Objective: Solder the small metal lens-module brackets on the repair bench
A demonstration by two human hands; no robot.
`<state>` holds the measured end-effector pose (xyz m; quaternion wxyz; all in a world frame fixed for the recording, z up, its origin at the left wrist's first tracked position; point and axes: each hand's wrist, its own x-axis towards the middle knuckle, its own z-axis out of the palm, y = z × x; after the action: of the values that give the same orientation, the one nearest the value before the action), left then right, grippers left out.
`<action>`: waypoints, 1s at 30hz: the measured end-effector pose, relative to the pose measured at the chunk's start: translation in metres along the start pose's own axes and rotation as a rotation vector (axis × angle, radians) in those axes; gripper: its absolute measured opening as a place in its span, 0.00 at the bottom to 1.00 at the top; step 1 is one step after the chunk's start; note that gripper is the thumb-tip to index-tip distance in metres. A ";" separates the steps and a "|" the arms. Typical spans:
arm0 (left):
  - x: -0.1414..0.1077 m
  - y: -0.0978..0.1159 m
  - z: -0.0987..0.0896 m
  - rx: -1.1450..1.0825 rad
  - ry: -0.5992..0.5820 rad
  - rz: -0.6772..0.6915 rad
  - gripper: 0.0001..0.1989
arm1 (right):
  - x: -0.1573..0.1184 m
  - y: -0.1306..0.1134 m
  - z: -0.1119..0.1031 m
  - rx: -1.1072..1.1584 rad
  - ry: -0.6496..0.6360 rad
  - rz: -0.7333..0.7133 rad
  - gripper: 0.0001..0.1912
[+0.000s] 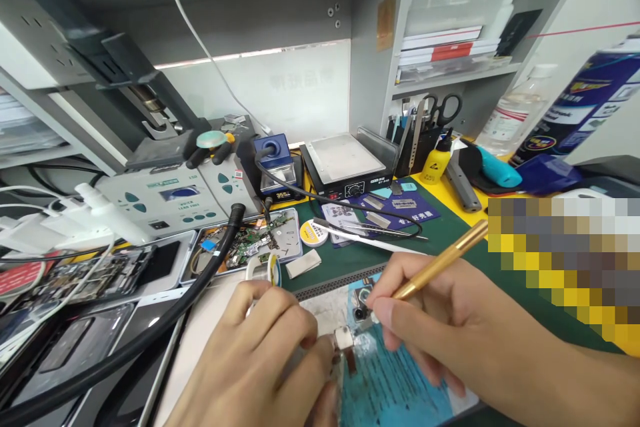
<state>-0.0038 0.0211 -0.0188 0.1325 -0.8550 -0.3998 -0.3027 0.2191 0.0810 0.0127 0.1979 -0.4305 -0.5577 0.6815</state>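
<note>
My right hand (435,313) is closed round a gold pen-like tool (440,260), whose tip end is hidden behind the fingers. Just left of those fingertips lies a small dark camera-like part (361,303) on a blue and grey work pad (395,380). A small white square piece (343,338) with a brown strip sits on the pad between the hands. My left hand (275,347) is curled at the pad's left side, fingers bent down toward the white piece; what its fingertips hold, if anything, is hidden.
A black hose (200,290) crosses the left side over opened phones. Behind are a tray of circuit boards (250,240), a soldering station (277,173), a heating plate (345,160), tweezers and a yellow bottle (437,160). A blurred mosaic covers the right edge.
</note>
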 end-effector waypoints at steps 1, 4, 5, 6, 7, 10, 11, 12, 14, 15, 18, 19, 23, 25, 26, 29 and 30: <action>0.001 0.000 -0.002 0.004 -0.014 -0.004 0.11 | 0.000 0.000 0.000 -0.003 -0.001 0.000 0.13; 0.005 0.002 -0.010 -0.010 -0.140 -0.049 0.08 | 0.000 0.000 0.001 -0.004 0.003 0.001 0.12; 0.006 0.002 -0.011 -0.021 -0.087 -0.020 0.08 | 0.000 0.000 0.001 -0.006 0.007 0.001 0.12; 0.005 0.002 -0.012 -0.030 -0.127 -0.032 0.08 | 0.000 0.000 0.002 -0.009 0.007 -0.002 0.12; 0.004 0.002 -0.012 -0.024 -0.120 -0.034 0.08 | 0.000 0.000 0.002 -0.014 0.011 -0.002 0.12; -0.003 0.001 -0.010 0.002 -0.015 0.003 0.10 | 0.000 0.000 0.001 -0.023 0.003 0.000 0.13; -0.005 0.000 -0.009 0.004 -0.008 0.004 0.10 | -0.001 0.000 0.000 -0.021 -0.002 0.005 0.13; -0.007 0.000 -0.009 0.003 -0.033 -0.005 0.10 | -0.001 0.000 0.000 -0.017 -0.006 0.010 0.13; -0.008 -0.002 -0.010 -0.001 -0.056 -0.015 0.09 | -0.001 -0.002 -0.001 -0.012 -0.012 0.020 0.12; -0.008 -0.002 -0.011 -0.003 -0.050 -0.016 0.09 | -0.001 -0.002 -0.001 -0.009 -0.010 0.024 0.12; -0.006 -0.003 -0.013 -0.010 0.036 -0.005 0.09 | -0.001 -0.005 0.000 0.006 -0.010 0.031 0.12; -0.005 -0.004 -0.014 -0.015 0.054 -0.008 0.09 | -0.002 -0.005 0.001 0.009 -0.006 0.032 0.12; -0.002 -0.004 -0.014 -0.030 0.153 -0.077 0.10 | -0.004 -0.005 -0.001 0.028 0.015 -0.023 0.12; -0.001 -0.004 -0.015 -0.031 0.225 -0.125 0.10 | -0.005 -0.003 -0.005 0.042 0.044 -0.117 0.12; 0.000 -0.004 -0.015 -0.031 0.250 -0.141 0.09 | -0.006 -0.003 -0.007 0.053 0.065 -0.172 0.12; 0.002 -0.005 -0.021 0.001 0.281 -0.179 0.09 | -0.006 -0.005 -0.018 0.103 0.160 -0.319 0.12; 0.002 -0.006 -0.024 0.019 0.288 -0.212 0.09 | -0.006 -0.006 -0.022 0.117 0.202 -0.366 0.11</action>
<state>-0.0173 0.0149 0.0010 0.1638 -0.7545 -0.4672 -0.4308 0.2387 0.0915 0.0204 0.3977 -0.3762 -0.5633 0.6189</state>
